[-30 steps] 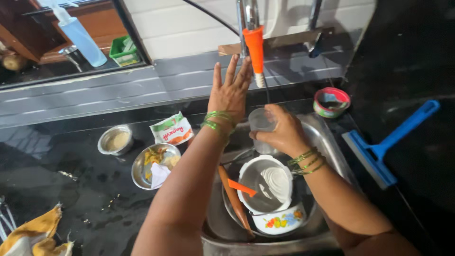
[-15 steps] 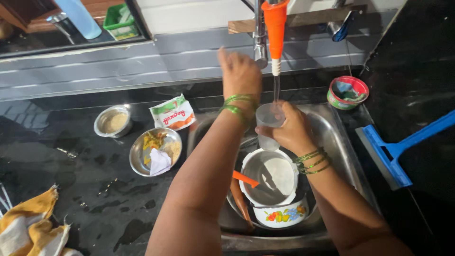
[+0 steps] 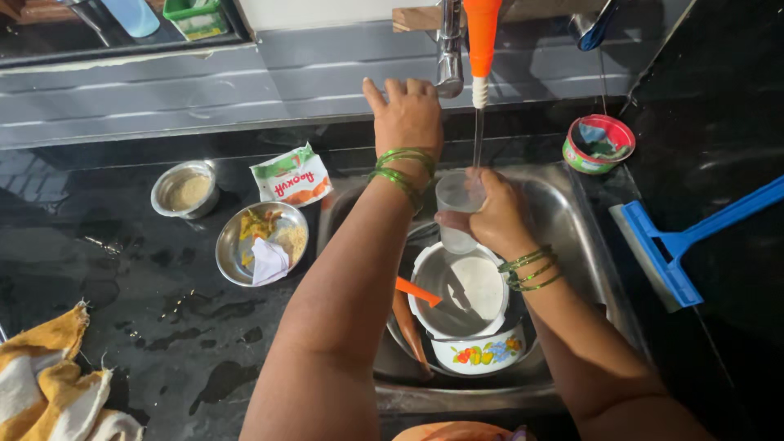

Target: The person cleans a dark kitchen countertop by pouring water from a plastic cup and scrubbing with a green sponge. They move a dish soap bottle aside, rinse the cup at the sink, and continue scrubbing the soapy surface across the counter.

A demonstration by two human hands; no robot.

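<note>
On my table (image 3: 122, 278) sits a small steel bowl (image 3: 184, 189), a steel plate (image 3: 261, 242) of scraps just beside a green-and-white packet (image 3: 291, 176). A yellow cloth (image 3: 45, 384) lies at my near left. Right of the sink, a red-rimmed tin (image 3: 599, 144) and a blue squeegee (image 3: 694, 241).
</note>
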